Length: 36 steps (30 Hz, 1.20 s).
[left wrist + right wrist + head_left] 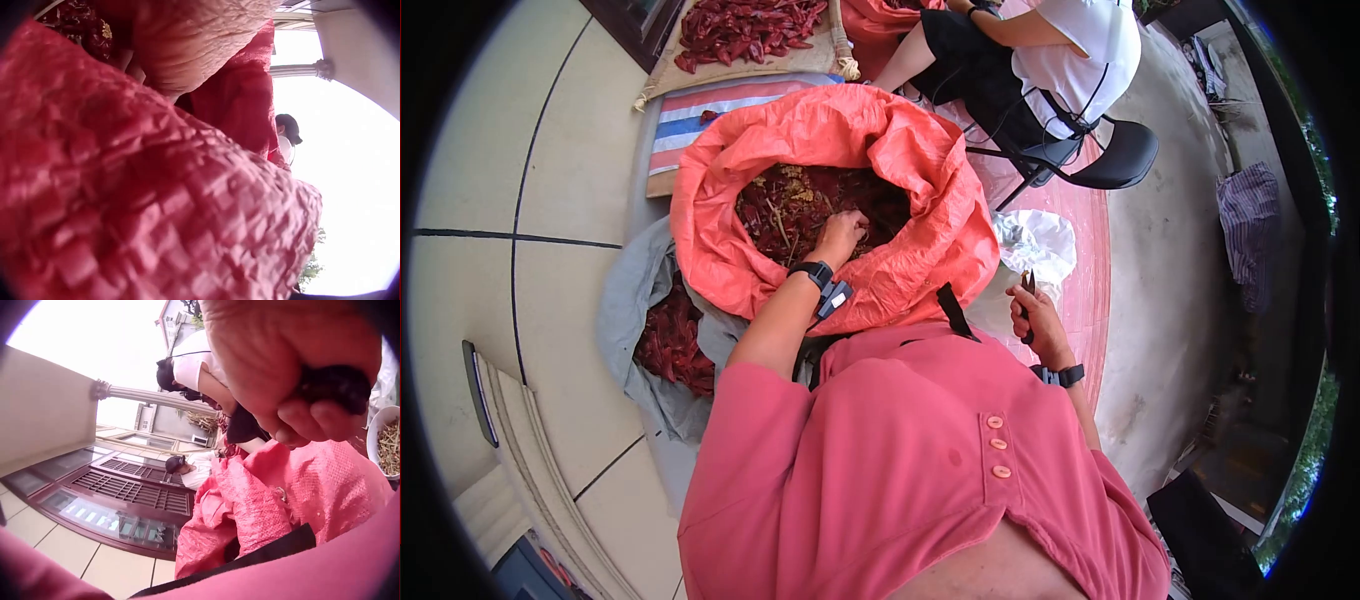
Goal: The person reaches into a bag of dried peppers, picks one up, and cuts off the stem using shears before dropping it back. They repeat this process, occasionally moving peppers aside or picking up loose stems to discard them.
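A large coral-red woven sack (730, 260) stands before me with its rim rolled down. Dried red chilies (805, 205), mixed with pale stems and yellow seeds, fill its mouth. My left hand (842, 237) reaches over the near rim onto the chilies, fingers bent downward; I cannot tell whether they pinch one. In the left wrist view the sack's wall (144, 206) hides most of the fingers. To the right of the sack, my right hand (1048, 328) grips black-handled scissors (1027, 284), blades pointing up and away. Its fingers wrap the dark handle (340, 387) in the right wrist view.
A grey sack (630, 310) of red chilies (672, 345) leans at the left. More chilies (745, 35) lie on a woven tray behind. A person (1065, 50) sits on a black folding chair (1120, 155) at the far right. A white bucket (378, 434) holds cut stems.
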Motion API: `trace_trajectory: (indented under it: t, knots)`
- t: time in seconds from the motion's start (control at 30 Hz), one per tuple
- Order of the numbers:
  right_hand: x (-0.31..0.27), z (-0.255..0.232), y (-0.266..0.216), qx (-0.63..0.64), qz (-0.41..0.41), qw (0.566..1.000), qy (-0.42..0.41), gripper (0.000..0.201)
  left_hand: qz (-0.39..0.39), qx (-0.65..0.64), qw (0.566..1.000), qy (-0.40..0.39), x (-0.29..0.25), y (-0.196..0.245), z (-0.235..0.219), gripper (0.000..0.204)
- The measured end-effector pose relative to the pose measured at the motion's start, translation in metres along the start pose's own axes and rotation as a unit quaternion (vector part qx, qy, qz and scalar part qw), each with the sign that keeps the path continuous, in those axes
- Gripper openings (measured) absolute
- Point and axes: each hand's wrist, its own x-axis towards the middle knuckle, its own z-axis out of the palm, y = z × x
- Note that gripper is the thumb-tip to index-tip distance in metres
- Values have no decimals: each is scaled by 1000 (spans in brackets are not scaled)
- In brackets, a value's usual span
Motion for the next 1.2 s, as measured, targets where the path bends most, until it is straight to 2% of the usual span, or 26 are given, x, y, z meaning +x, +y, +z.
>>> trace_trajectory:
  t: [0.07, 0.1, 0.17, 0.2, 0.27, 0.33, 0.37, 0.47, 0.57, 0.67, 0.7, 0.73, 0.8, 0.87, 0.9, 0.97, 1.0, 1.07, 1.13, 1.2]
  knots:
    - [-1, 19, -20, -74, -36, 997, -3, 16, -7, -64, 997, 46, -8, 14, -13, 20]
    - [-1, 29, -34, -110, -48, 992, -36, 15, -20, -103, 993, 56, -14, 28, -25, 18]
    - [-3, 50, -58, -179, -71, 976, -99, 13, -87, -238, 967, 35, -26, 57, -51, 18]
    - [-4, 63, -68, -215, -114, 962, -123, 12, -119, -304, 945, 25, -30, 66, -59, 19]
    - [-1, 98, -82, -287, -200, 921, -171, 12, -116, -366, 923, 28, -36, 76, -71, 19]
    - [8, 128, -88, -289, -275, 890, -219, 14, -137, -406, 903, 35, -46, 102, -90, 19]
    - [12, 142, -91, -290, -311, 872, -244, 15, -139, -413, 899, 38, -51, 114, -97, 19]
    - [20, 186, -95, -362, -435, 785, -250, 19, -133, -428, 892, 55, -62, 138, -106, 19]
    - [34, 203, -89, -466, -516, 684, -218, 22, -115, -419, 896, 92, -69, 143, -105, 21]
    - [42, 208, -87, -420, -523, 703, -235, 19, -83, -389, 913, 95, -80, 145, -110, 25]
    - [40, 211, -88, -409, -519, 709, -247, 17, -19, -281, 943, 174, -82, 148, -110, 28]
    - [37, 212, -91, -398, -513, 715, -257, 16, 43, -167, 953, 248, -82, 153, -106, 31]
    - [31, 214, -92, -374, -490, 732, -290, 14, 106, -105, 951, 270, -83, 154, -103, 36]
    - [26, 218, -91, -343, -457, 750, -333, 12, 114, -214, 955, 173, -78, 149, -106, 41]
    - [24, 218, -91, -353, -482, 739, -313, 12, 83, -299, 942, 130, -78, 154, -108, 38]
    - [20, 216, -92, -370, -528, 716, -267, 11, 11, -246, 965, 93, -79, 163, -112, 31]
    - [17, 214, -93, -389, -562, 689, -240, 10, -25, -218, 973, 72, -80, 167, -113, 28]
    - [10, 210, -94, -422, -625, 631, -183, 9, -19, -284, 956, 64, -76, 166, -105, 21]
    - [12, 206, -88, -321, -537, 744, -233, 8, -16, -332, 942, 54, -74, 172, -103, 20]
    - [7, 203, -89, -230, -423, 833, -275, 9, -15, -363, 931, 45, -72, 180, -105, 24]
